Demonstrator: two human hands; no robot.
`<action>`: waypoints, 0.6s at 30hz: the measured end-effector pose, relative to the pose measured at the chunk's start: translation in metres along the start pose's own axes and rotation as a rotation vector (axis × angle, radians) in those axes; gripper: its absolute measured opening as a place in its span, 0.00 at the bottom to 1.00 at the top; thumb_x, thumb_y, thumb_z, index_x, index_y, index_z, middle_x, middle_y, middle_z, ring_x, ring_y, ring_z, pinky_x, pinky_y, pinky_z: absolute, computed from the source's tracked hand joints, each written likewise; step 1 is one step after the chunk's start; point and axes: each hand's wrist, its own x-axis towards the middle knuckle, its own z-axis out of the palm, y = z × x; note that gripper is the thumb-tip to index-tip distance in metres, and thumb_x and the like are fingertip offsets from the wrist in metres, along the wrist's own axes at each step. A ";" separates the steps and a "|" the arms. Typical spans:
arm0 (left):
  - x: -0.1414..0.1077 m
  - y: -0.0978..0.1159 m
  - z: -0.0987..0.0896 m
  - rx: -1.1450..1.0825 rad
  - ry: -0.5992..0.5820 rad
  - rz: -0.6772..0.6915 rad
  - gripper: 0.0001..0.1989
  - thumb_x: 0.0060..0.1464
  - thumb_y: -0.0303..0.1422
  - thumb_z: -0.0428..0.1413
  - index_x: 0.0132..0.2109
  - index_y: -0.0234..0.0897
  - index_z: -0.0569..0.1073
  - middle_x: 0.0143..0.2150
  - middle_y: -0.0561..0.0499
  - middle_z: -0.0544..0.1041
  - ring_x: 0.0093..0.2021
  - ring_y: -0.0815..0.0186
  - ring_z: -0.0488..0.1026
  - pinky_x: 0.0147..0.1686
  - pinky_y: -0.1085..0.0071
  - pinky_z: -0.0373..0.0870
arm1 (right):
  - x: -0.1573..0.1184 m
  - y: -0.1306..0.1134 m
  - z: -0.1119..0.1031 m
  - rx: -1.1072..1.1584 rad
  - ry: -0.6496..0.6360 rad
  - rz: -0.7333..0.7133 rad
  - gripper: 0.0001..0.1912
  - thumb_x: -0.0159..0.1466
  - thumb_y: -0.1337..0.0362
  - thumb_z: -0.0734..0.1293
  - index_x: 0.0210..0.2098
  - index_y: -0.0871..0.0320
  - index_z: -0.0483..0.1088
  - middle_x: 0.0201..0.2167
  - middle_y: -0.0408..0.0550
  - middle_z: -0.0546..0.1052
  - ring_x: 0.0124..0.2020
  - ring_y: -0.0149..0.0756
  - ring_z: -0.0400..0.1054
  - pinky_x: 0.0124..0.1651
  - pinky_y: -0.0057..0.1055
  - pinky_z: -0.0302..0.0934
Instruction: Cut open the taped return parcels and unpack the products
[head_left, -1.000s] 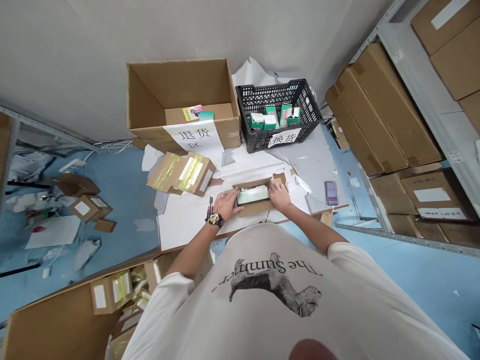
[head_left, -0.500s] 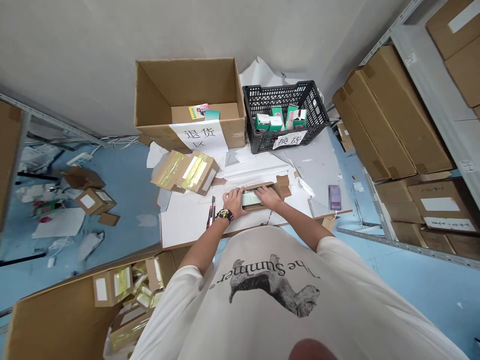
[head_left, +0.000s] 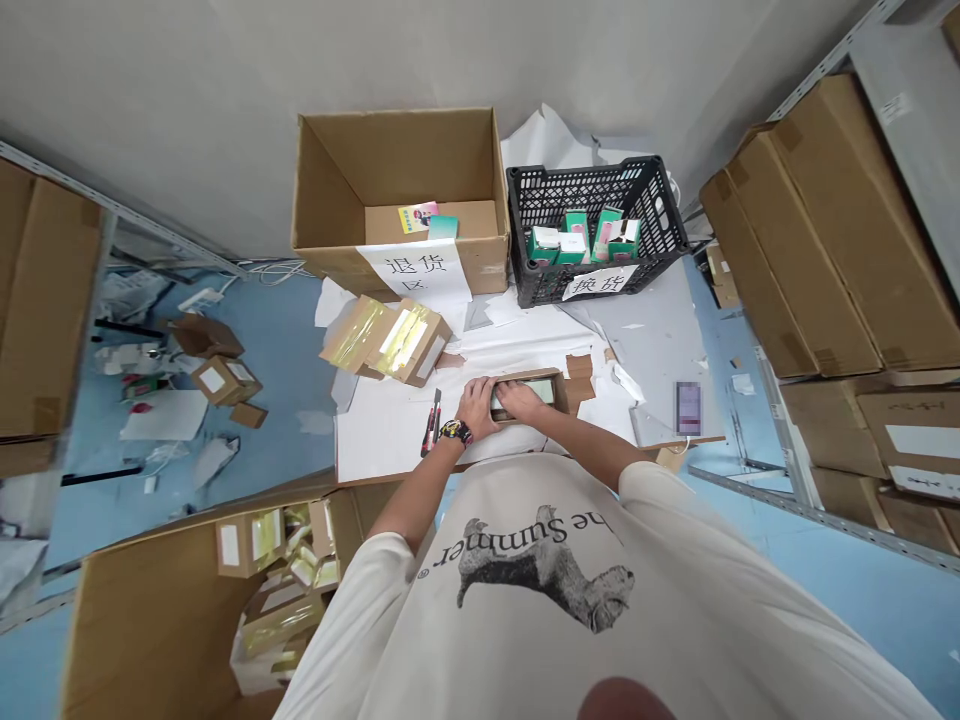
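Note:
A small open cardboard box (head_left: 561,392) lies on the table close to my body, with a pale green box (head_left: 541,391) inside it. My left hand (head_left: 475,407), a watch at its wrist, grips the cardboard box's left end. Inside the box, the fingers of my right hand (head_left: 519,399) are bent against the left part of the pale green box; their tips are hidden. A torn cardboard flap (head_left: 579,377) sticks out on the right. Left of my left hand lies a red and black box cutter (head_left: 431,424).
Behind stand a large open carton (head_left: 315,262) and a black crate (head_left: 525,287) with several green boxes. Taped parcels (head_left: 411,345) lie left on the table (head_left: 375,440), a phone (head_left: 688,408) right. A big carton (head_left: 135,600) of parcels is at lower left.
My right hand has shifted left inside the box, closer to my left hand, baring the pale green box's right part. My left hand stays at the box's end. The camera view has turned slightly left.

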 end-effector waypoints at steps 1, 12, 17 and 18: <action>-0.001 0.000 0.000 -0.004 -0.003 0.005 0.67 0.37 0.38 0.77 0.82 0.38 0.56 0.74 0.31 0.67 0.75 0.33 0.64 0.76 0.36 0.65 | 0.001 -0.003 0.002 0.005 0.013 0.021 0.25 0.76 0.70 0.66 0.70 0.69 0.70 0.63 0.70 0.78 0.61 0.57 0.74 0.59 0.45 0.73; -0.002 0.007 -0.009 -0.019 -0.066 -0.044 0.68 0.40 0.40 0.79 0.83 0.39 0.56 0.77 0.33 0.65 0.75 0.34 0.62 0.78 0.39 0.62 | -0.051 0.046 0.014 0.227 0.153 0.430 0.14 0.82 0.62 0.61 0.60 0.56 0.75 0.51 0.60 0.82 0.50 0.51 0.77 0.52 0.38 0.71; -0.001 0.011 -0.018 -0.004 -0.075 -0.037 0.68 0.40 0.45 0.79 0.83 0.40 0.58 0.76 0.33 0.65 0.74 0.33 0.62 0.76 0.37 0.65 | -0.050 0.030 0.009 0.316 0.168 0.366 0.12 0.82 0.61 0.65 0.60 0.56 0.75 0.54 0.60 0.85 0.56 0.51 0.80 0.56 0.38 0.72; -0.002 0.013 -0.019 0.003 -0.080 -0.048 0.67 0.39 0.46 0.79 0.82 0.41 0.59 0.76 0.33 0.65 0.74 0.32 0.62 0.75 0.35 0.65 | -0.048 0.028 0.008 0.310 0.154 0.304 0.14 0.80 0.63 0.68 0.62 0.57 0.75 0.59 0.60 0.84 0.60 0.51 0.79 0.60 0.39 0.72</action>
